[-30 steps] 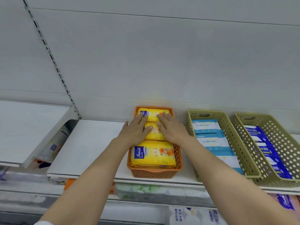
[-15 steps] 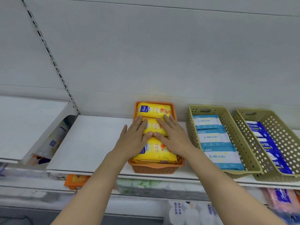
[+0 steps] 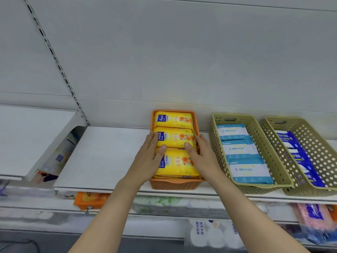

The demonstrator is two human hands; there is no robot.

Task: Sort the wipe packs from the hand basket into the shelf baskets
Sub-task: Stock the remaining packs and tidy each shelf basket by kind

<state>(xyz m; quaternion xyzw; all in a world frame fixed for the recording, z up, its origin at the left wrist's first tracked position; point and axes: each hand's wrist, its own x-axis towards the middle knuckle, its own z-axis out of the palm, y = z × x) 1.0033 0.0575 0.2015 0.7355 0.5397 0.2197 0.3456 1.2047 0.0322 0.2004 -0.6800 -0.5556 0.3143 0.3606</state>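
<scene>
An orange shelf basket [image 3: 175, 184] stands on the white shelf [image 3: 102, 156] and holds three yellow wipe packs in a row: back [image 3: 173, 119], middle [image 3: 174, 137], front [image 3: 177, 165]. My left hand [image 3: 147, 161] lies along the basket's left wall, thumb over the packs. My right hand [image 3: 204, 157] mirrors it on the right wall, thumb on the middle pack's front edge. Both clasp the basket between them. The hand basket is out of view.
To the right stands an olive basket [image 3: 262, 187] with light-blue wipe packs [image 3: 238, 148], then another olive basket [image 3: 324, 172] with dark-blue packs [image 3: 299, 157]. The shelf below carries orange, green, pink and white packaged goods. A slanted divider panel [image 3: 54, 148] stands at the left.
Both hands slid off the tops of the yellow packs and apart, out to the orange basket's two side walls. The view has moved closer to the shelf.
</scene>
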